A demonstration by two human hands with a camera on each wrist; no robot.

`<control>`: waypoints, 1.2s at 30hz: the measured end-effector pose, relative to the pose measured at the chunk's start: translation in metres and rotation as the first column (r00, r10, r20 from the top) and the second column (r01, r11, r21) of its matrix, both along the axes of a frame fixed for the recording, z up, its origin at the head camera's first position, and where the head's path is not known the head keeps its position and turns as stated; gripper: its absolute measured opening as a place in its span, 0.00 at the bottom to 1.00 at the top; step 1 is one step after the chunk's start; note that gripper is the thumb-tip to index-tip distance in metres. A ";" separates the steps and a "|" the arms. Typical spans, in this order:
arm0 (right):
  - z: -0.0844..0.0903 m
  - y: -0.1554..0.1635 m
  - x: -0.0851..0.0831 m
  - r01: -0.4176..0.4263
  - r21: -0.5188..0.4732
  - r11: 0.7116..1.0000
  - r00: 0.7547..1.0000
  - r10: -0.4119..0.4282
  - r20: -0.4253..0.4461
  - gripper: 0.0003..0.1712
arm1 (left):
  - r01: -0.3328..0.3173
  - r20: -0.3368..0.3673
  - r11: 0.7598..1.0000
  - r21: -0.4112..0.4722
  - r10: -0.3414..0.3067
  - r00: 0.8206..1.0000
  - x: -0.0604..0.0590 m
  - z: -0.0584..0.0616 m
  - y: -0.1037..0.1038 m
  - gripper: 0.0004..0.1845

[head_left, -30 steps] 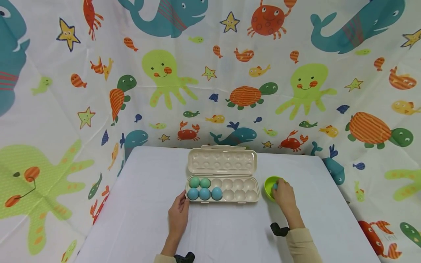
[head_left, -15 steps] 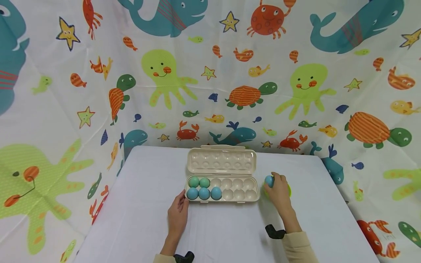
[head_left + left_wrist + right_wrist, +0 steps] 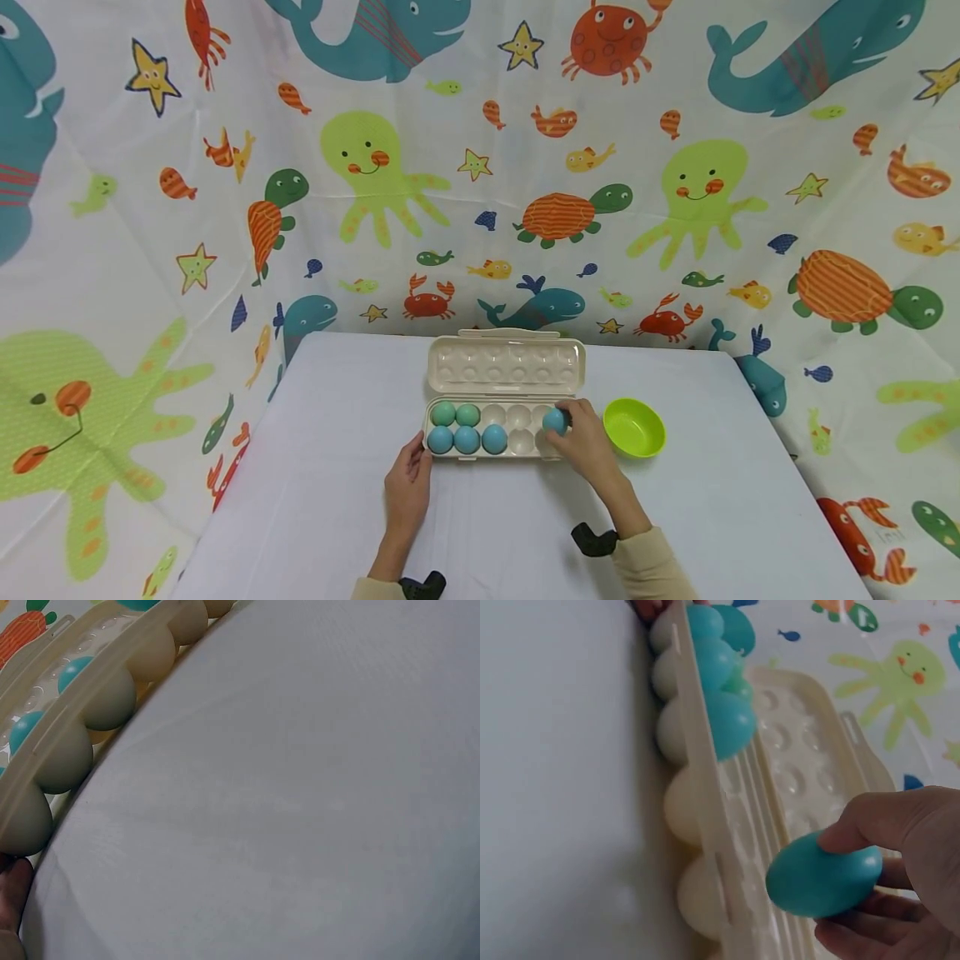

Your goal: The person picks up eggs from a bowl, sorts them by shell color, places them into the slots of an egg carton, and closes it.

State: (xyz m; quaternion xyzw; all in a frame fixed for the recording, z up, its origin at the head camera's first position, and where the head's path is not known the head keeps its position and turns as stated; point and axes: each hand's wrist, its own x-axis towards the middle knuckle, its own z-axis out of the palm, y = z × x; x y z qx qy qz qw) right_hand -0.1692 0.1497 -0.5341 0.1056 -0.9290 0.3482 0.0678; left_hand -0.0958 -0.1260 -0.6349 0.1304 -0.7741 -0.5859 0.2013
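Note:
A cream egg carton (image 3: 521,442) lies with its lid (image 3: 507,367) folded back. At its left end, two green eggs (image 3: 455,413) sit in the back row and three blue eggs (image 3: 467,439) in the front row. My left hand (image 3: 407,492) holds the carton's front left corner; the left wrist view catches only a bit of the thumb (image 3: 13,892). Over the carton's right part, my right hand (image 3: 588,443) pinches another blue egg (image 3: 821,877) between thumb and fingers. That egg shows above the cups in the right wrist view.
A lime green bowl (image 3: 634,427) stands just right of the carton. The white table (image 3: 495,533) extends in front and to both sides. Behind it hangs a cloth (image 3: 480,275) printed with sea animals.
My right hand has lifted the blue egg out of the green bowl and carried it left over the carton. My left hand has stayed at the carton's corner.

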 end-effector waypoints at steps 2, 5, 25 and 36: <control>-0.004 -0.007 0.001 -0.032 0.013 0.999 0.999 0.032 0.010 0.25 | -0.001 -0.001 1.000 -0.001 0.001 1.000 0.000 0.000 0.000 0.20; -0.009 -0.014 0.001 -0.080 0.030 0.996 0.996 0.079 0.038 0.25 | 0.001 -0.007 1.000 0.000 -0.001 1.000 0.000 -0.001 0.000 0.20; -0.023 -0.033 -0.006 -0.196 0.066 0.978 0.978 0.190 0.086 0.22 | -0.001 0.002 1.000 -0.007 0.001 1.000 0.000 0.000 -0.001 0.20; -0.014 -0.032 -0.005 -0.207 0.033 0.978 0.969 0.200 0.143 0.22 | 0.001 -0.004 1.000 0.003 -0.001 1.000 -0.001 -0.001 -0.002 0.20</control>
